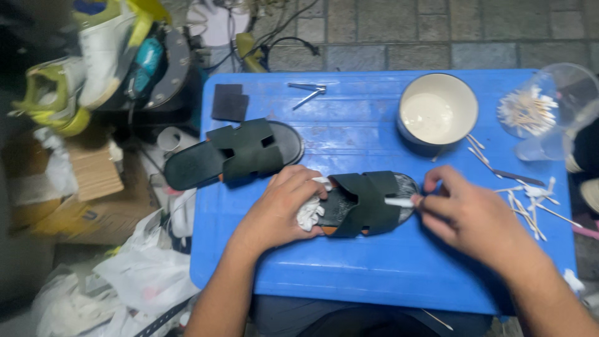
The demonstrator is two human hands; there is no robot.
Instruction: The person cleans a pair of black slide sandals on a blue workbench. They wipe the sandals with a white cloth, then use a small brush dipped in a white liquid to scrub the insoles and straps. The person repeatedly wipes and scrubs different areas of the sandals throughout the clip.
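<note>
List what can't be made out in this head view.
- Heel of the sandal: covered by the left hand and white cloth.
- Swab tip at the right hand: blurred.
- Clear swab container: cut by the right edge.
- Pile beside the blue table: blurred.
</note>
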